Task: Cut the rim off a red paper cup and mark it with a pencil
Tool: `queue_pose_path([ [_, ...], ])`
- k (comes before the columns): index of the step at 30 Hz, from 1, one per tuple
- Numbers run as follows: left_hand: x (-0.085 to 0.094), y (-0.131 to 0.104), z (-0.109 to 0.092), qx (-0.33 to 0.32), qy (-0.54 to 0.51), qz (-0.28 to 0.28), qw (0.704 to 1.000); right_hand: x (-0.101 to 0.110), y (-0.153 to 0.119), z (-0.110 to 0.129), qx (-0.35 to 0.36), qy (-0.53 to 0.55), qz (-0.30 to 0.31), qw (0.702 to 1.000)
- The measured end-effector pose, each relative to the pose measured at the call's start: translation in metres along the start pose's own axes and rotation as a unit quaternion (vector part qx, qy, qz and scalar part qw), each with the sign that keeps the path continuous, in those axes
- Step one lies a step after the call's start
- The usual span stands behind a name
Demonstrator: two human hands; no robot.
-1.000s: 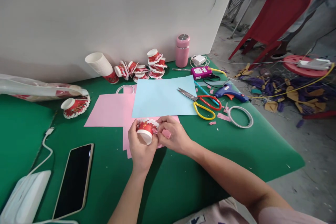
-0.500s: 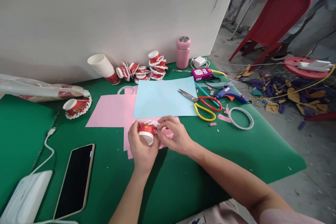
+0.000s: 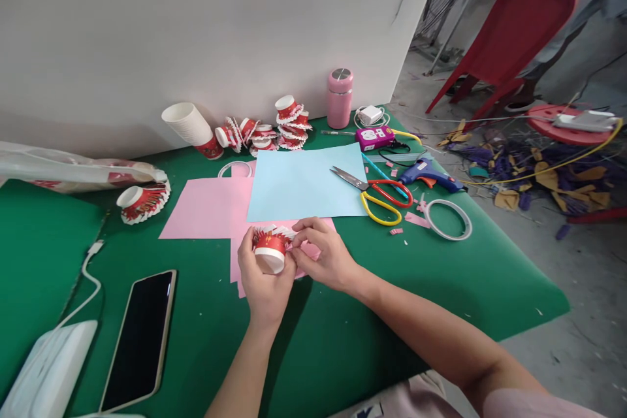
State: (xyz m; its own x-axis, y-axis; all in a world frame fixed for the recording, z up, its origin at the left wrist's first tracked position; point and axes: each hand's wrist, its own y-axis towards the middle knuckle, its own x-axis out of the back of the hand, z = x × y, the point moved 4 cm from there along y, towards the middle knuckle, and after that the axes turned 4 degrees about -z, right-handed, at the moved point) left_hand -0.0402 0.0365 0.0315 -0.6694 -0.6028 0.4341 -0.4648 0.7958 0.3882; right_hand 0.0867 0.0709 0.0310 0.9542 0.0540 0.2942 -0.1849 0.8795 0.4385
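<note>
A red and white paper cup [image 3: 270,252] with its side cut into a fringe of strips is tilted with its base toward me. My left hand [image 3: 267,287] is wrapped round it from the left and below. With finger and thumb, my right hand [image 3: 323,255] pinches the cut strips at the cup's right edge. Pink paper sheets [image 3: 200,209] lie under and behind the hands. On top of them rests a light blue sheet [image 3: 304,183], with scissors [image 3: 365,189] lying across its right edge, blades pointing left.
Several cut cups [image 3: 289,124] and a stack of white cups [image 3: 189,125] stand by the wall. A pink bottle [image 3: 339,99], a blue glue gun [image 3: 426,173] and a tape roll [image 3: 449,220] are to the right. A phone [image 3: 140,339] lies front left.
Both hands keep hold of the cup, which has tilted slightly. The right fingers have shifted a little along the strips. Elsewhere only the view has moved slightly.
</note>
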Motion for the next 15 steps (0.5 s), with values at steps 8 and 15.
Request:
queue_pose_path([
  [8,-0.009,0.001,0.022,0.188,-0.171,0.069,0.965,0.007,0.003,0.005,0.049,-0.005,-0.036,0.998],
  [15,-0.010,0.002,0.025,0.268,-0.230,0.079,0.932,0.000,-0.002,0.004,0.079,-0.016,-0.015,0.997],
])
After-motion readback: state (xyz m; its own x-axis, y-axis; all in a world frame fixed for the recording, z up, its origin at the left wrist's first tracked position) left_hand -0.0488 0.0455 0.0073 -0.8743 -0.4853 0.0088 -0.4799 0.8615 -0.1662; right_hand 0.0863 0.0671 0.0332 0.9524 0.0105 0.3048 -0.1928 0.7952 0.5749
